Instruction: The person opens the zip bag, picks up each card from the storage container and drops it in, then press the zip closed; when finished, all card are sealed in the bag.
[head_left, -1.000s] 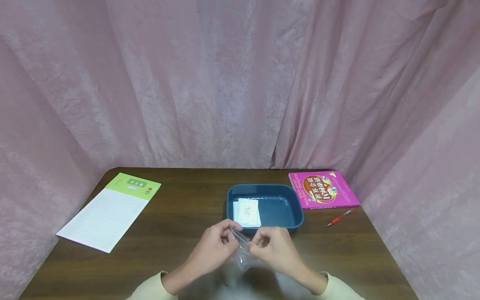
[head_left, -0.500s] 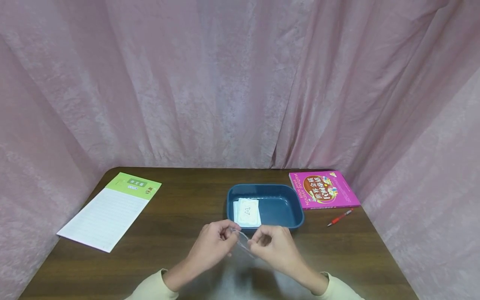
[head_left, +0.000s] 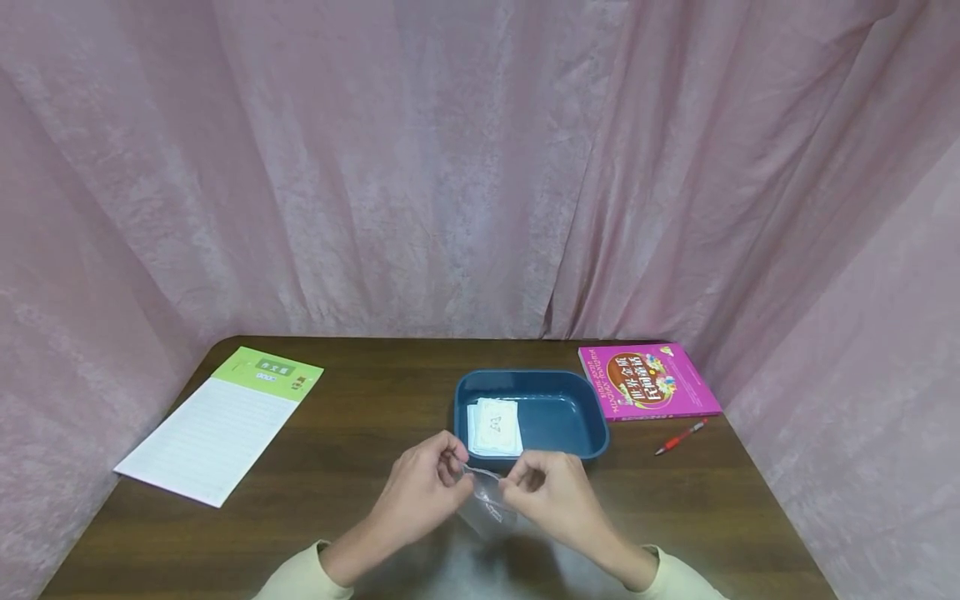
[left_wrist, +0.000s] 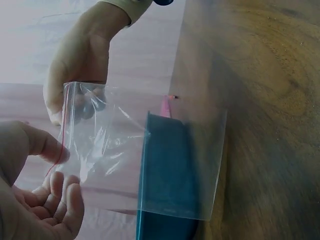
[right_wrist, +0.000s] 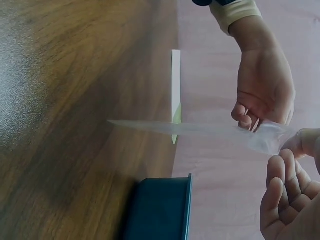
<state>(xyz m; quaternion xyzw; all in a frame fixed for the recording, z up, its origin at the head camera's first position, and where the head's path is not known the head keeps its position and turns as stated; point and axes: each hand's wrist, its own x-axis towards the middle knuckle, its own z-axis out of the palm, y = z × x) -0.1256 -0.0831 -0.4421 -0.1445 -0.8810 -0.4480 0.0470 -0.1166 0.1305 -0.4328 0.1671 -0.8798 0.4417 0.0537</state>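
Between both hands hangs a clear zip-lock bag (head_left: 489, 502), its red seal line showing along the top edge in the left wrist view. My left hand (head_left: 422, 487) pinches one top corner with thumb and fingers. The other top corner is pinched by my right hand (head_left: 553, 500). In the left wrist view the bag (left_wrist: 117, 150) looks flat, with nothing visible inside. Just beyond the hands stands a dark blue tray (head_left: 566, 421), holding a small stack of white cards (head_left: 497, 425) with printed designs at its left end.
At the left of the wooden table (head_left: 352, 400) lies a lined writing pad (head_left: 206, 437) with a green header. A pink book (head_left: 652, 383) lies right of the tray, with a red pen (head_left: 681, 437) in front. Pink curtains (head_left: 450, 167) surround the table.
The bag swung up to a thin, edge-on strip and now hangs down again below the hands. My left fingertips have shifted slightly left, while the right hand has barely moved.
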